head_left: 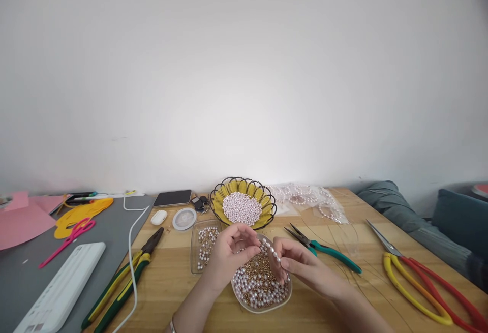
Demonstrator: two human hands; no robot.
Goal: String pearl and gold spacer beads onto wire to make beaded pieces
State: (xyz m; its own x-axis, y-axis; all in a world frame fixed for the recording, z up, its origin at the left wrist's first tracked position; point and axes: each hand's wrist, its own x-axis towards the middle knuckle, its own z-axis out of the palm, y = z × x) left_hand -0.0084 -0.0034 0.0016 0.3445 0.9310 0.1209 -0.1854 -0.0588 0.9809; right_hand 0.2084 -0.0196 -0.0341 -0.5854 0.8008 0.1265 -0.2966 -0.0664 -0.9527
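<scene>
My left hand [227, 254] and my right hand [301, 266] meet over a clear dish [262, 306] full of white pearl and gold beads. Between them runs a short strand of white pearls [271, 249]; both hands pinch it, the left at its upper end, the right lower down. A clear rectangular tray [198, 251] with mixed beads lies just left of my left hand. Behind the hands stands a black wire basket [244, 205] with a yellow liner, holding white pearls.
Teal-handled pliers [328, 251] lie right of the hands, yellow and red shears [419, 282] farther right. Green-yellow pliers [122, 282], a white cable [131, 251], a thread spool [184, 218], a phone [172, 198], pink scissors [70, 237], a white keyboard [61, 287] sit left. Bagged pearl strands [308, 198] lie behind.
</scene>
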